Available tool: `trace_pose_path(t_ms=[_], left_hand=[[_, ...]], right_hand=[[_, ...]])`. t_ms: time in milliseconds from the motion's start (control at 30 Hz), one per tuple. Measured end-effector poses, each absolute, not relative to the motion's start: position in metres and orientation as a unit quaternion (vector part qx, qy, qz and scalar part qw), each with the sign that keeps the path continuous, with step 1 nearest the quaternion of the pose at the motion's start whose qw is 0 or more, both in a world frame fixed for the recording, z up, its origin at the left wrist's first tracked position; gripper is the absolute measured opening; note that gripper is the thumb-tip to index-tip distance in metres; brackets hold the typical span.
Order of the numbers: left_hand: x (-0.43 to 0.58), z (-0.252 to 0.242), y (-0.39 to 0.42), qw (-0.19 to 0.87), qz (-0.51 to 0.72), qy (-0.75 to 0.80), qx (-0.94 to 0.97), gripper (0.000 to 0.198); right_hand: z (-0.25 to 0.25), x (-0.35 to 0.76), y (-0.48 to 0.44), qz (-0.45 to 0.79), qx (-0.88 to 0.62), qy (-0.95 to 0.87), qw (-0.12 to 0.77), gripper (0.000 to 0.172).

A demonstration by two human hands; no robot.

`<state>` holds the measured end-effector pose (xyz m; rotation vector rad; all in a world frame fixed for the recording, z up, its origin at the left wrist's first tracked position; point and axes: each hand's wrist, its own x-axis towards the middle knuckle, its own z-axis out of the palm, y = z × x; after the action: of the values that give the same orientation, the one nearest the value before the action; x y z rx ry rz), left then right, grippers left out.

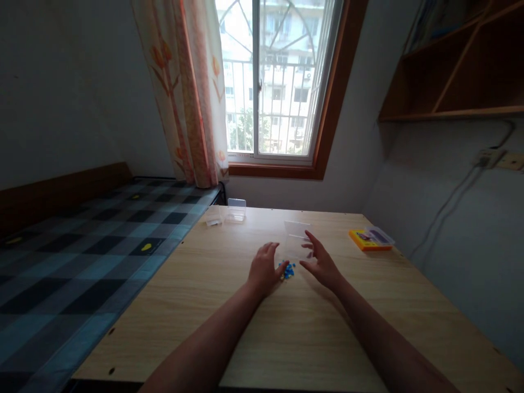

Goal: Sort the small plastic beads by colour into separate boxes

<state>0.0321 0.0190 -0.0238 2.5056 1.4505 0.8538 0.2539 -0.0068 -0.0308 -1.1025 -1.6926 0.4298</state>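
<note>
Two bare forearms reach up from the bottom edge of the frame over a pale wooden table (196, 305). Near the centre, the left hand (263, 267) is open, its fingers curved and its thumb pointing right. Just right of centre, the right hand (324, 266) is also open, fingers spread and turned toward the left hand. Between them, closer to the left thumb, lies a small heap of tiny blue pieces (289, 271) with a few paler bits at its lower edge; whether the thumb touches the heap cannot be told. Just above the heap stands a clear plastic box (295, 246), its lid raised; the right fingers overlap its right side, and contact is unclear. Toward the table's upper left corner are two more clear containers (236, 216), side by side. At the table's right edge sits a yellow and orange box (370, 243) with a clear case (380, 236) on it. A checked bed cover (135, 240) fills the left; a bright window (286, 87) and flowered curtain (184, 82) occupy the top centre
</note>
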Motion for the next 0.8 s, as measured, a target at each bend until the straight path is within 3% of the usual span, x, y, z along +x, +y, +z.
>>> trace_pose_path(t_ms=[100,300,400,600,800], left_hand=[[0.029,-0.012,0.014,0.021,0.304,0.418,0.856,0.042],[0.028,0.001,0.011,-0.005,0.224,0.344,0.912,0.025],[0.002,0.007,0.031,-0.013,0.21,0.413,0.886,0.027],[-0.097,0.006,0.082,-0.035,0.158,0.625,0.763,0.032],[-0.159,-0.004,0.103,-0.075,0.118,0.699,0.702,0.043]], right_hand=[[-0.034,0.241,-0.012,0.238,-0.477,-0.659,0.53,0.09],[-0.029,0.228,-0.022,0.263,-0.444,-0.678,0.523,0.085],[-0.029,0.241,-0.023,0.208,-0.449,-0.72,0.487,0.078],[-0.029,0.292,-0.026,0.102,-0.533,-0.705,0.456,0.044],[-0.024,0.376,-0.028,-0.021,-0.593,-0.669,0.448,0.034]])
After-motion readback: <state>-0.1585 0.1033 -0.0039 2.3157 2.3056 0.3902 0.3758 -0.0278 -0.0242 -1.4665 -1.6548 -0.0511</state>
